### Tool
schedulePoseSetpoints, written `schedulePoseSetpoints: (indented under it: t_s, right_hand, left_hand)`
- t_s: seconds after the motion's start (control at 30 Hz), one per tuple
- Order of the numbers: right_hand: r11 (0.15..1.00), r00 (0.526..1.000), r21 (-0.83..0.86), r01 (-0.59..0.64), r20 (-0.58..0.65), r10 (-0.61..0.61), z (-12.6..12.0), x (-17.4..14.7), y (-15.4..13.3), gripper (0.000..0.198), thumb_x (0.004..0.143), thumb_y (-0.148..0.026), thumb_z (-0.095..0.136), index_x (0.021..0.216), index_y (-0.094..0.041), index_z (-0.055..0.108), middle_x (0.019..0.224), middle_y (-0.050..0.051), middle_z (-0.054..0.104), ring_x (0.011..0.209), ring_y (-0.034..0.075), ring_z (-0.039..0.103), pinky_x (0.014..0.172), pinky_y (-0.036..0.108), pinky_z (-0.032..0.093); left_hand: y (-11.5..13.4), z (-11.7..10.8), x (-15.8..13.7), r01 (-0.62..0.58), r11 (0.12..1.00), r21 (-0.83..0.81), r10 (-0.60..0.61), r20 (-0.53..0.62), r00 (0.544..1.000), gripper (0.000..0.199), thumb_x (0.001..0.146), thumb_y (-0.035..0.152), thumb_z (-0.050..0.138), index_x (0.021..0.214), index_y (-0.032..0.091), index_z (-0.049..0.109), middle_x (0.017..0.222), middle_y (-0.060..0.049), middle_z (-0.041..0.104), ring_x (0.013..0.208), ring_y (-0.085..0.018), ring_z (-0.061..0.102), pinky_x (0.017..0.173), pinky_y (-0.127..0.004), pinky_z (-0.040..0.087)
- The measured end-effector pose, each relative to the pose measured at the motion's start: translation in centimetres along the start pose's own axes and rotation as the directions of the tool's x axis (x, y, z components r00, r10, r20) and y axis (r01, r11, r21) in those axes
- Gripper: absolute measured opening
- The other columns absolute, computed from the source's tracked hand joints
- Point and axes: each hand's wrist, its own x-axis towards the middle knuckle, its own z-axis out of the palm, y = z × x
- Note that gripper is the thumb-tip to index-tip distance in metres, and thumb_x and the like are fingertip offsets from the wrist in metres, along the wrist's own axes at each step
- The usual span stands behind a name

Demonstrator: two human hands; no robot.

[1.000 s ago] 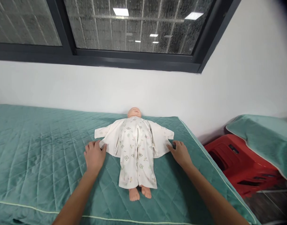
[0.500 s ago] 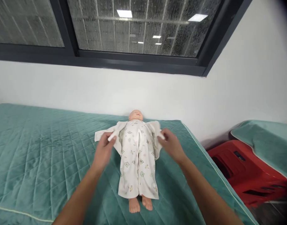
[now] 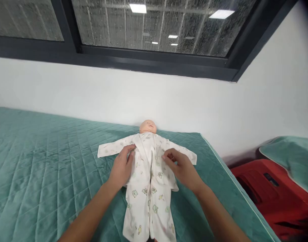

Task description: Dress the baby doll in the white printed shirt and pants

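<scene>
A baby doll (image 3: 148, 126) lies on its back with its head near the wall, dressed in white printed trousers (image 3: 138, 208). Over its upper body is a white long-sleeved baby shirt (image 3: 143, 161), both sleeves spread outward and the two front panels lying over the chest. My left hand (image 3: 122, 166) rests at the shirt's left panel, thumb and fingers apart. On the other side my right hand (image 3: 181, 166) has its fingers curled together at the edge of the right panel. The doll's feet are almost out of view at the bottom.
A green quilted cover (image 3: 53, 174) lies under the doll, reaching the white wall (image 3: 93, 90). Above the wall is a dark-framed window (image 3: 154, 64). To the right, beyond the cover's edge, stands a red plastic object (image 3: 274, 188) with green cloth (image 3: 292, 161) over it.
Both shirt panels, held out to the sides before, now lie over the doll's chest. The sleeves show spread out. My hands have moved inward, and the view has shifted slightly.
</scene>
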Motion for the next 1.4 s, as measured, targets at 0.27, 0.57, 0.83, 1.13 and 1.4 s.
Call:
schedulePoseSetpoints:
  t_s: [0.27,0.57,0.83,1.13,1.4]
  right_hand:
    - [0.976,0.954,-0.056,-0.209,-0.229,0.191,3.4,10.4,3.1,0.033,0.084,-0.052,0.053,0.075,-0.021,0.057,0.077,0.003,0.064,0.070,0.018,0.055,0.062,0.029,0.038]
    - [0.952,0.943,0.065,-0.298,-0.138,0.304,3.5,11.1,3.7,0.023,0.081,-0.043,0.057,0.075,-0.021,0.061,0.072,0.000,0.065,0.066,0.017,0.055,0.057,0.026,0.036]
    - [0.840,0.923,0.490,-0.232,-0.162,0.349,4.3,11.6,3.8,0.028,0.079,-0.045,0.065,0.091,-0.020,0.071,0.086,0.001,0.071,0.081,0.020,0.062,0.071,0.028,0.045]
    - [0.878,0.981,0.470,-0.095,-0.107,0.163,4.7,11.3,4.8,0.026,0.090,-0.040,0.056,0.103,-0.025,0.073,0.101,0.001,0.070,0.096,0.021,0.062,0.087,0.032,0.044]
    - [0.929,0.979,0.359,-0.095,-0.135,0.152,5.1,11.3,4.7,0.022,0.080,-0.040,0.067,0.096,-0.024,0.070,0.104,0.002,0.062,0.079,0.015,0.053,0.075,0.030,0.043]
  left_hand:
    - [1.9,0.7,7.2,0.048,0.937,-0.346,-0.020,0.086,0.996,0.028,0.092,0.032,0.049,0.117,0.023,0.060,0.126,-0.007,0.065,0.119,-0.021,0.060,0.101,-0.034,0.047]
    - [1.9,2.9,12.4,0.169,0.986,-0.015,-0.162,0.196,0.967,0.020,0.079,0.035,0.059,0.083,0.021,0.073,0.081,-0.002,0.073,0.076,-0.020,0.064,0.064,-0.029,0.047]
    - [2.6,4.5,12.3,0.102,0.986,-0.132,-0.094,0.067,0.993,0.017,0.083,0.027,0.056,0.079,0.022,0.071,0.081,0.000,0.073,0.075,-0.017,0.065,0.070,-0.028,0.046]
    - [2.0,4.7,11.7,0.193,0.965,-0.179,-0.173,0.123,0.977,0.009,0.081,0.028,0.061,0.082,0.021,0.068,0.081,0.002,0.070,0.076,-0.015,0.064,0.072,-0.027,0.046]
    - [1.4,4.6,11.5,0.236,0.917,-0.321,-0.183,0.188,0.965,0.014,0.085,0.028,0.059,0.094,0.020,0.064,0.091,-0.002,0.070,0.086,-0.016,0.065,0.078,-0.027,0.047]
